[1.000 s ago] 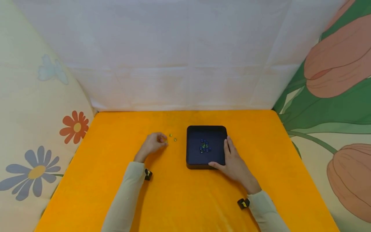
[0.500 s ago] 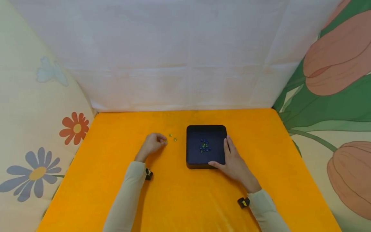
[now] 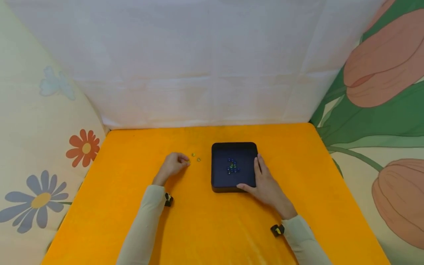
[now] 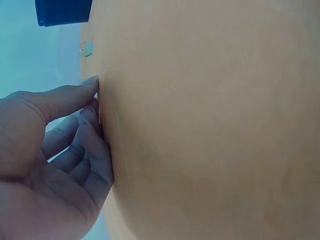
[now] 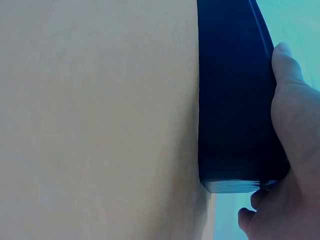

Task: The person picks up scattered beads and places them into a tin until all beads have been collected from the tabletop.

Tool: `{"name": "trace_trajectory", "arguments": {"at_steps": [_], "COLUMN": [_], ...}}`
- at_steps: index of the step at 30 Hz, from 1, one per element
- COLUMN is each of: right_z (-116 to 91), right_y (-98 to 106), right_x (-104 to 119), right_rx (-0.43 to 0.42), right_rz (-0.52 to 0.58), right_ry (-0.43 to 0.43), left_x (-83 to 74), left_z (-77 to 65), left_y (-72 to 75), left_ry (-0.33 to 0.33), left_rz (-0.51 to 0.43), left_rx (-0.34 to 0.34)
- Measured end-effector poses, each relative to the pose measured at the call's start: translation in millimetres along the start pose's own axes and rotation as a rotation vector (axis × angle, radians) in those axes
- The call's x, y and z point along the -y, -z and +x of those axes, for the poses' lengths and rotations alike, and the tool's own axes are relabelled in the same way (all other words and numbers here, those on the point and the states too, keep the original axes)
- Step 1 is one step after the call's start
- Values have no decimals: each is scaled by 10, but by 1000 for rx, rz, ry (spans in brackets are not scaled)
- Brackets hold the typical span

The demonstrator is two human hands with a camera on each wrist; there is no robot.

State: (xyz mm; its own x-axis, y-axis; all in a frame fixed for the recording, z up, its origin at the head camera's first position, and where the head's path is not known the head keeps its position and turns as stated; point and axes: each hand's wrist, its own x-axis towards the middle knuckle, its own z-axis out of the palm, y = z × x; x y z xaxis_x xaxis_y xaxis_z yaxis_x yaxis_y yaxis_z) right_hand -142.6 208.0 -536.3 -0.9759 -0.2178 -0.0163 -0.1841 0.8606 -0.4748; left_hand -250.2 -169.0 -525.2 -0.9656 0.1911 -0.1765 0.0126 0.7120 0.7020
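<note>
In the head view my left hand (image 3: pixel 171 165) is at the cloth left of the tray, thumb and fingertips pinching a small yellow-green glass marble (image 3: pixel 188 161). The left wrist view shows only a sliver of that marble between thumb and finger. Just beyond lie two more yellow-green marbles, a farther one (image 3: pixel 193 154) and a nearer one (image 3: pixel 198 159). My right hand (image 3: pixel 267 187) holds the near right corner of a square black tray (image 3: pixel 220 189), thumb on the front rim, fingers along the right side. Inside the tray sits a cluster of several blue and yellow-green marbles (image 3: pixel 233 170).
An orange cloth (image 3: pixel 205 224) covers the table. A white sheet (image 3: pixel 212 73) hangs behind it, with flower-printed cloth at both sides. Each wrist carries a small black camera, such as the left camera (image 3: pixel 169 200).
The head view has shifted slightly. My left fingertips have drawn closer together around the marble on the cloth; my right hand stays on the tray.
</note>
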Motion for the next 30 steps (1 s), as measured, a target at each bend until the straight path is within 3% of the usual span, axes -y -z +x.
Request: {"name": "trace_trajectory", "arguments": {"at_steps": [13, 30], "right_z": [7, 7], "right_y": [25, -20], "right_x": [23, -23], "right_rx": [6, -8], "right_rz": [-9, -16], "right_ry": [7, -1], "left_x": [-57, -494], "left_z": [-27, -26], "left_y": [55, 60], "left_ry": [-15, -91], "left_rz": [26, 6], "left_rx": [14, 24]}}
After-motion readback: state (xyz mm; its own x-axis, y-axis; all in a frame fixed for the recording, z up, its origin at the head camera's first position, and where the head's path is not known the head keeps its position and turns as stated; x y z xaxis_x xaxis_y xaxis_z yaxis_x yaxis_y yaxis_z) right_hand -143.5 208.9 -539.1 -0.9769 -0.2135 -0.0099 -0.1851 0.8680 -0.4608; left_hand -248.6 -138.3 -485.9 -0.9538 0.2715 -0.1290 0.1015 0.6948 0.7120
